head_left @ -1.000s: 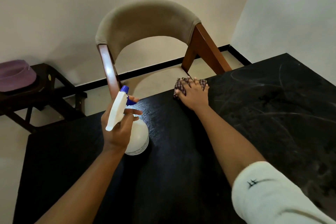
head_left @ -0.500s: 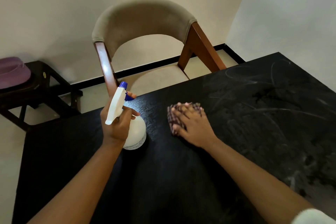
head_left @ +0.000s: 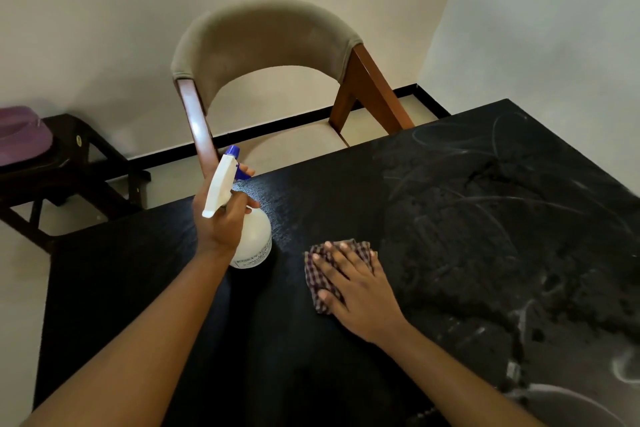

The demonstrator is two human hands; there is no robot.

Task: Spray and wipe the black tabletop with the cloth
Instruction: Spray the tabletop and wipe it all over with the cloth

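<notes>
Right hand (head_left: 358,291) and cloth (head_left: 317,279), nearer than before.

One black tabletop (head_left: 277,357), one white spray bottle (head_left: 254,239), one checked cloth (head_left: 317,274), one left hand (head_left: 221,222), one right hand (head_left: 356,291), one beige-backed wooden chair (head_left: 263,35), one dark stool (head_left: 79,163), one purple object (head_left: 20,135)

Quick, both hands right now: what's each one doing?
Left hand: closed, gripping the spray bottle.
Right hand: open, fingers flat, pressing the checked cloth onto the black tabletop.
</notes>
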